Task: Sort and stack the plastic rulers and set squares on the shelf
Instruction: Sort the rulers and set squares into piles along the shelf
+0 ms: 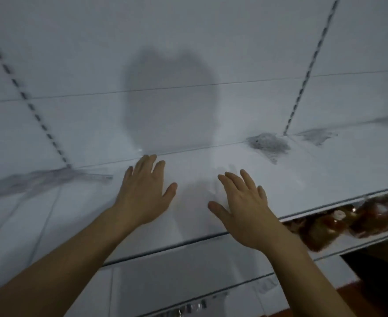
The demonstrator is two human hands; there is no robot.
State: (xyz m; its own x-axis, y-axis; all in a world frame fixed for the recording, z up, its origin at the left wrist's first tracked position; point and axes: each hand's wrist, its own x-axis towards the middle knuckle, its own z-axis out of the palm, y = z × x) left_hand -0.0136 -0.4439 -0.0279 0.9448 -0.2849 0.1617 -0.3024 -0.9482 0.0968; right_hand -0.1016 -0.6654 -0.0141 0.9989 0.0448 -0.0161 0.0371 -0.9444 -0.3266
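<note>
The clear plastic rulers and set squares lie in blurred, greyish heaps on the white metal shelf (211, 161). One pile of clear plastic pieces (267, 143) sits at the back of the shelf, right of centre, just beside the foot of the right slotted upright (307, 72). A second, flatter spread of long clear rulers (51, 178) lies at the left, near the foot of the left slotted upright (28, 104). A third clear pile (316, 136) lies further right; its shapes are too blurred to tell apart.

Between the piles, the left hand (146, 193) reaches over the shelf palm down, fingers straight and spread, grasping nothing. The right hand (243, 202) is likewise flat and released beside it, fingers splayed. Whether either palm touches the shelf cannot be told.

A dark shadow (170, 99) falls on the white back panel above the hands. On the lower shelf at the right lie reddish-brown packets (348, 220).
</note>
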